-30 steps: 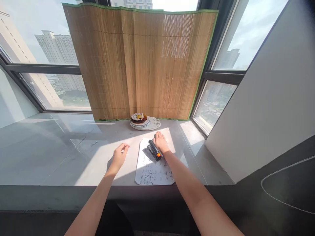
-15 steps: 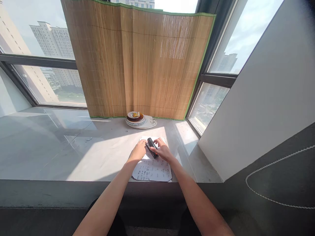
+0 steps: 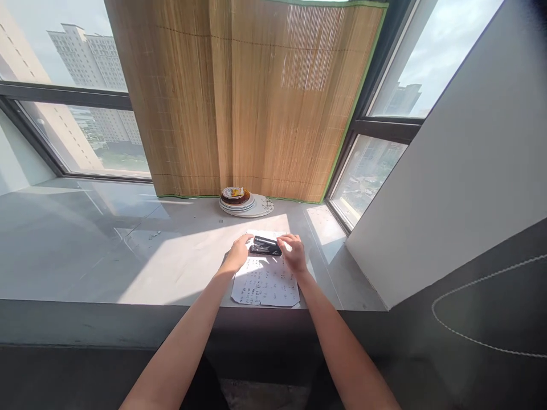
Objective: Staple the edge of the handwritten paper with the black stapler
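A black stapler [image 3: 265,246] lies crosswise over the upper part of a white paper sheet [image 3: 267,283] covered in handwriting. Its top arm and base are spread apart towards the left. My right hand [image 3: 294,252] pinches the stapler's right end between thumb and fingers. At the opposite end, my left hand [image 3: 237,254] has its fingertips curled close against the stapler; the exact contact there is too small to make out fully. The sheet rests on the pale ledge near its front edge.
Behind the sheet, a stack of plates [image 3: 237,203] sits on the pale ledge [image 3: 183,267]. A bamboo blind [image 3: 252,114] hangs behind it, between windows. To the right, a white wall [image 3: 444,154] slants down, and a pale cord [image 3: 470,340] loops across the dark area.
The stapler has turned from a slanted position to lie nearly crosswise. My right hand has shifted to its right end, my left hand slightly left. The view has tipped slightly downward.
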`<state>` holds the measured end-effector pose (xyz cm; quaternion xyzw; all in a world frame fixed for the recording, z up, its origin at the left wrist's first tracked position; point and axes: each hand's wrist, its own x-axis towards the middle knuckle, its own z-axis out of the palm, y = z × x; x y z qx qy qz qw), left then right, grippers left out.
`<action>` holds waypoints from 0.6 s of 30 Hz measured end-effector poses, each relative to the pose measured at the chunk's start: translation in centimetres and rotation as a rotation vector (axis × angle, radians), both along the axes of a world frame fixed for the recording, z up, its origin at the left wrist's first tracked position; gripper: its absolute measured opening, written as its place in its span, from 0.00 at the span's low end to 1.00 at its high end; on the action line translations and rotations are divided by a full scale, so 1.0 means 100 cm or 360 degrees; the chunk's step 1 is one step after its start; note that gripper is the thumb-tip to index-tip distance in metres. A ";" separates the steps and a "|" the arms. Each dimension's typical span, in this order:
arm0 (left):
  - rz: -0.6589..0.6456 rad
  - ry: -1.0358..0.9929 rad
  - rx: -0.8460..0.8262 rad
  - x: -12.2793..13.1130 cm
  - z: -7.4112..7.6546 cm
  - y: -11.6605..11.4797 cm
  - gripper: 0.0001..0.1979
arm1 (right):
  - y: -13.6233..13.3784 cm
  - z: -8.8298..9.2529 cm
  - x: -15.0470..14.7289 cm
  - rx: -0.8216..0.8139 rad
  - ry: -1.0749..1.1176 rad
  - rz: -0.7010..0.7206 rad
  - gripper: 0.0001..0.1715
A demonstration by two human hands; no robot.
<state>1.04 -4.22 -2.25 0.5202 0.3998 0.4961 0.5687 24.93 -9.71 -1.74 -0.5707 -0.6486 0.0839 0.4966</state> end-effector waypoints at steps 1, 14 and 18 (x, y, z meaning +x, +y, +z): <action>0.0056 0.0033 0.0011 0.000 0.001 0.003 0.12 | -0.001 0.000 0.001 0.0013 0.0026 -0.0083 0.24; 0.0285 -0.0654 -0.0208 -0.011 0.004 0.020 0.22 | -0.001 0.002 0.001 0.0063 0.0093 -0.0051 0.23; 0.0261 -0.0864 -0.0234 -0.019 0.012 0.024 0.31 | 0.006 0.004 -0.007 -0.0234 0.0045 0.0217 0.24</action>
